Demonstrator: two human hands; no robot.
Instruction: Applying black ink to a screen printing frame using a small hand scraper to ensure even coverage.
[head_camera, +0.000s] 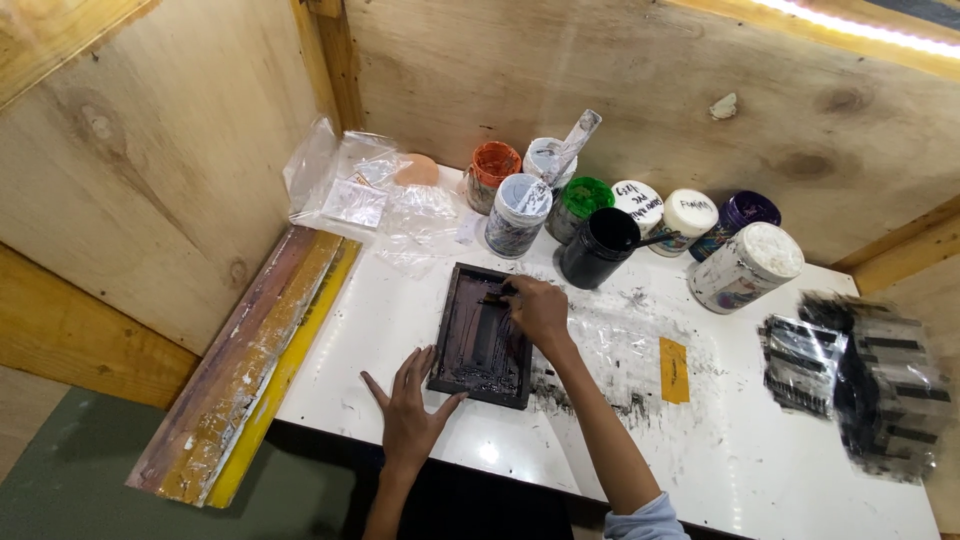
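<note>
A small dark screen-printing frame (470, 365), smeared with black ink, lies on the white table (740, 460). My left hand (408, 410) rests flat on the table, fingers spread, pressing against the frame's near left corner. My right hand (535, 310) is over the frame's far right corner, fingers closed on a small dark tool (492, 301) whose tip touches the inked mesh. Black ink smears mark the table beside the frame.
Several ink jars stand along the back: an orange one (492, 172), a green one (580, 205), an open black one (598, 245) and white-lidded ones (745, 265). Clear plastic bags (350, 185) lie at back left. Long squeegee boards (250, 370) lean at left. Black-striped printed pieces (870, 385) pile at right.
</note>
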